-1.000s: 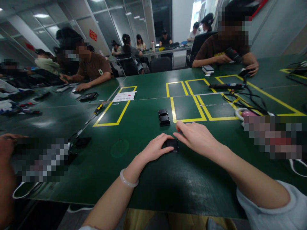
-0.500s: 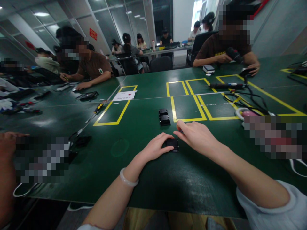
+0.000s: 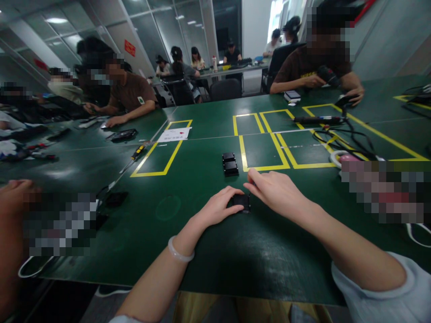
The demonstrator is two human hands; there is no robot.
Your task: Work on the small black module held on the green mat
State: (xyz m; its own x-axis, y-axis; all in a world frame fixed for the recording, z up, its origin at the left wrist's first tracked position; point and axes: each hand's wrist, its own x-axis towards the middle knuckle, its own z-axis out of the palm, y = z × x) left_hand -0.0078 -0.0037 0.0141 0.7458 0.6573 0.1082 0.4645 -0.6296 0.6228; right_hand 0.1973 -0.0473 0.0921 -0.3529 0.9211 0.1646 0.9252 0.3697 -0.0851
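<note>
A small black square part (image 3: 242,203) lies on the green table, gripped by my left hand (image 3: 220,206) between thumb and fingers at its left side. My right hand (image 3: 274,190) is just up and right of that part, its thumb and fingers pinched together. Whatever the right fingertips hold, if anything, is too small or hidden to name. Farther forward, two black square parts (image 3: 230,164) sit one behind the other, touching or nearly so, close to a yellow taped outline.
The green table (image 3: 141,242) bears yellow tape rectangles, a white paper (image 3: 174,134) and a yellow-black screwdriver (image 3: 138,152). Black cables (image 3: 362,134) and a roll of tape lie at right. Another person's hand (image 3: 16,195) is at the left edge; people sit across.
The other person's hand at the left edge has shifted slightly. My hands and the black parts look the same apart from a slight camera movement.
</note>
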